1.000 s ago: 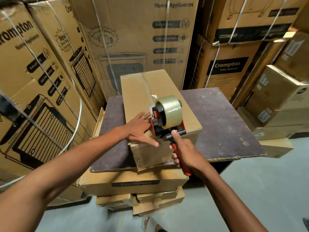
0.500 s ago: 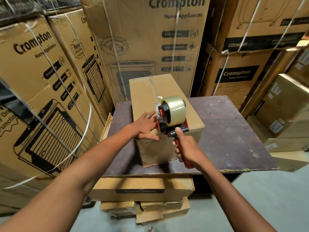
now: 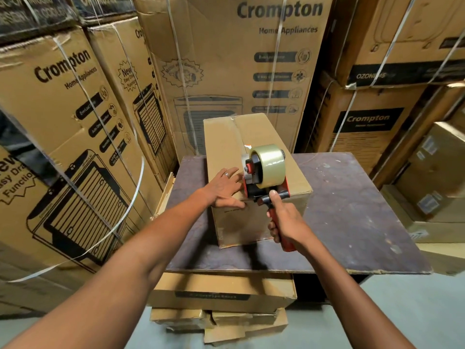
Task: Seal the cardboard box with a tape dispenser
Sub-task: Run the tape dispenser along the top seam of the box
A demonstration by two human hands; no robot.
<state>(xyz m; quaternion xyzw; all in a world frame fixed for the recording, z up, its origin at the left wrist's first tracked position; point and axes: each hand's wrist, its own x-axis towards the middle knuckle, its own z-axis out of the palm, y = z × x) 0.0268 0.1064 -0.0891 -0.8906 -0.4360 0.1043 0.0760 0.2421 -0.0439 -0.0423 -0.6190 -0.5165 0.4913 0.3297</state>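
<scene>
A long plain cardboard box point(image 3: 226, 144) lies on a dark wooden board point(image 3: 347, 210), its flaps folded down with the centre seam running away from me. My left hand point(image 3: 225, 188) rests flat on the near left part of the box top, fingers spread, thumb over the front edge. My right hand point(image 3: 284, 221) grips the red handle of a tape dispenser point(image 3: 264, 177) carrying a roll of clear tape. The dispenser's head sits at the near end of the seam, right beside my left fingers.
Tall printed appliance cartons point(image 3: 241, 66) with white straps wall in the back and left. Smaller boxes point(image 3: 437, 177) stack at the right. The board rests on flat cartons point(image 3: 221, 293). Grey floor point(image 3: 415, 311) shows at lower right.
The view has shifted so box and hands sit higher and farther. My left hand slid a little up the box top; the dispenser stays at the near end of the seam.
</scene>
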